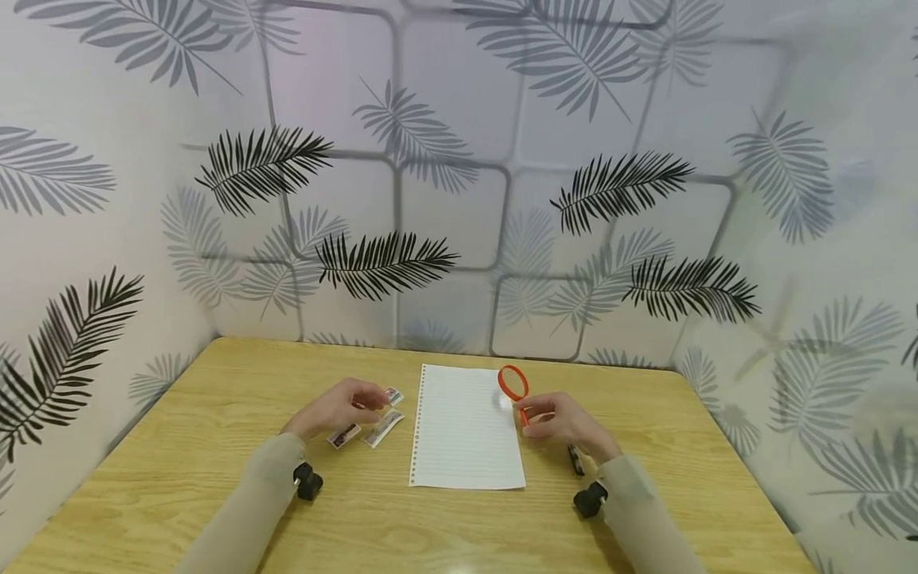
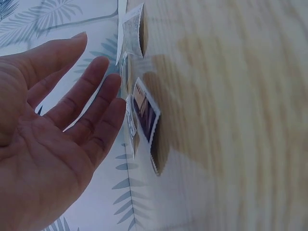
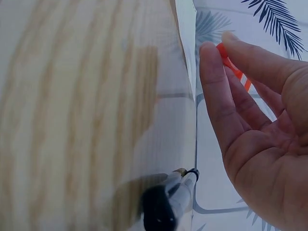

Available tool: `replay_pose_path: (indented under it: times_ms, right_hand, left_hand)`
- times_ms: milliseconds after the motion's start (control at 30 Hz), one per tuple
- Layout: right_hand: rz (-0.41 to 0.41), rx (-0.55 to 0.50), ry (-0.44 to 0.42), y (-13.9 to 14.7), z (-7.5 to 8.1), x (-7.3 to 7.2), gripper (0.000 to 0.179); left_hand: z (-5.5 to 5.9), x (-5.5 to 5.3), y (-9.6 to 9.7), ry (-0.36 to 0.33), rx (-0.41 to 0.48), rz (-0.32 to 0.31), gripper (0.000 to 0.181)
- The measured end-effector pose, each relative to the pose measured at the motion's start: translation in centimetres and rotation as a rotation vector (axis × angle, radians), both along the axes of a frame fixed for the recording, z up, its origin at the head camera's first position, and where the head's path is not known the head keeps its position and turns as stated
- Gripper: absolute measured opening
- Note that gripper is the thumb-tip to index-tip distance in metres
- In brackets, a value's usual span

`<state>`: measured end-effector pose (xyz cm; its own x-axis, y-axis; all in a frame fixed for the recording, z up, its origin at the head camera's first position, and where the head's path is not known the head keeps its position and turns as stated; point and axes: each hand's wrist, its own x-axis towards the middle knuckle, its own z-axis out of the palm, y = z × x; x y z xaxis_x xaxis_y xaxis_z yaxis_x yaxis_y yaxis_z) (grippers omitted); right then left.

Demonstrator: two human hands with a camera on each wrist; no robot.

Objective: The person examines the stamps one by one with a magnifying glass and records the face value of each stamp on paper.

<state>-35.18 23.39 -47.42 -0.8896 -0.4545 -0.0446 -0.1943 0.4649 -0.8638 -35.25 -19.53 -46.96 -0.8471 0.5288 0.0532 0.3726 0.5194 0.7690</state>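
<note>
My right hand (image 1: 566, 424) pinches the handle of an orange-red magnifying glass (image 1: 513, 383) between thumb and fingers. Its round lens tilts up over the top right of a lined loose-leaf sheet (image 1: 466, 438). In the right wrist view, the fingertips cover part of the orange handle (image 3: 233, 65). On the other side, my left hand (image 1: 337, 408) hovers with relaxed fingers over several small postage stamps, holding nothing. A dark-pictured stamp (image 2: 147, 113) with perforated edges lies beside its fingertips in the left wrist view; a greyish stamp (image 1: 383, 428) is nearer the paper.
Below the right hand lie pens (image 1: 576, 460), seen closer as black-ended clear pens (image 3: 178, 197). The wooden table (image 1: 430, 530) backs onto a wall (image 1: 452, 207) patterned with leaves. Another stamp (image 1: 394, 396) lies past the left fingertips.
</note>
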Motion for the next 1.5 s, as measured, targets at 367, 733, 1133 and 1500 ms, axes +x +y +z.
replay_pose_path:
  times_ms: [367,733,1133,1500]
  right_hand:
    - [0.04,0.043,0.04,-0.9,0.8,0.2,0.05]
    - [0.146,0.023,0.053,-1.5,0.7,0.3,0.054]
    - [0.189,-0.008,0.04,-2.3,0.7,0.2,0.056]
    - [0.119,-0.086,-0.068,-3.3,0.9,0.7,0.051]
  left_hand:
    - [0.2,0.2,-0.4,-0.026,0.032,0.014,0.027]
    - [-0.1,0.2,-0.5,-0.049,0.064,0.029,0.024]
    - [-0.2,0.2,-0.6,-0.037,0.048,0.045,0.025]
    - [0.0,0.2,-0.6,-0.046,0.068,0.037,0.026]
